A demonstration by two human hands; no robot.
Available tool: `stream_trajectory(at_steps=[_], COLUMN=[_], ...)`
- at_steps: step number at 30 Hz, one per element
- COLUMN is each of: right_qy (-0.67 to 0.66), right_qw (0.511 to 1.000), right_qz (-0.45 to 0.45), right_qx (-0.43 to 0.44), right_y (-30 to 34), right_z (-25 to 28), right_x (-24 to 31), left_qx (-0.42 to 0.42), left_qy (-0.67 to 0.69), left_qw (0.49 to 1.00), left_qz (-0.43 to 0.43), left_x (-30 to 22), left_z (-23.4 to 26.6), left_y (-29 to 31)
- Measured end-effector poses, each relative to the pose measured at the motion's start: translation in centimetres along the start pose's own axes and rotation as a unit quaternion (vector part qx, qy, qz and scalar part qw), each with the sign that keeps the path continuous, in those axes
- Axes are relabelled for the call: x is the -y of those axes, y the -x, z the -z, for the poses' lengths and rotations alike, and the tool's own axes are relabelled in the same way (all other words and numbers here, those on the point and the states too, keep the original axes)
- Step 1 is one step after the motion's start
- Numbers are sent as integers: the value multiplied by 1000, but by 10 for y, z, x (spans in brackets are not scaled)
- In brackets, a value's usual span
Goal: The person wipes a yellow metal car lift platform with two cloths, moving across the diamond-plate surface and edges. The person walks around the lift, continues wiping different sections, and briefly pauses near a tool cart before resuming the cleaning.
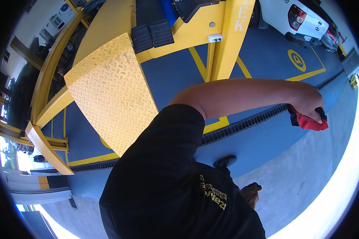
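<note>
My left hand point(307, 102) is stretched far out to the right on a raised bare forearm. Its fingers are closed round a soft red and black thing point(312, 122), whose exact kind I cannot make out. Lower down, beside my black shirt point(155, 175), part of my right hand point(253, 199) shows. It seems closed on a small dark object point(250, 188) with a yellowish tip, too small and shaded to name. Both hands are over the floor, apart from the yellow lift.
A yellow vehicle lift with a tread-plate ramp point(111, 91) and a post point(231, 40) stands to the left and ahead. Black rubber blocks point(152, 35) lie on it. A drain grate point(243, 124) crosses the blue floor. A white pickup point(295, 20) is parked at far right.
</note>
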State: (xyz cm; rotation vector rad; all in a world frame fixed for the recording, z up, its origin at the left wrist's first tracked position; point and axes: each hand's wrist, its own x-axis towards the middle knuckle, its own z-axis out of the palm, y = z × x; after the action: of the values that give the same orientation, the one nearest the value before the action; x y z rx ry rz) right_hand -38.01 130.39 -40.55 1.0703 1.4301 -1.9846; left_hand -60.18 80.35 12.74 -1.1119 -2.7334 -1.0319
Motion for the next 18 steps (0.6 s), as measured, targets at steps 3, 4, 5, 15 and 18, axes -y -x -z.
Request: stream_trajectory(at_steps=[3,4,5,15,18], right_qy=[-25,-45,-65,-87,-13], right_qw=[999,999,997,990,989], right_qz=[7,5,-1,94,150], right_qx=[-22,13,50,-53,8], right_y=[-37,-46,-56,-82,-102], right_z=[26,26,24,-3,-51], right_x=[30,43,55,259,308], left_qx=[68,61,57,-18,-282], left_qy=[-33,-20,-11,296,240], left_qw=[997,998,998,954,926], left_qz=[-11,-22,-30,43,68], left_x=[-3,14,40,112,153], left_z=[-46,-63,-80,-34,21], left_y=[-79,-104,-128,-174,-98])
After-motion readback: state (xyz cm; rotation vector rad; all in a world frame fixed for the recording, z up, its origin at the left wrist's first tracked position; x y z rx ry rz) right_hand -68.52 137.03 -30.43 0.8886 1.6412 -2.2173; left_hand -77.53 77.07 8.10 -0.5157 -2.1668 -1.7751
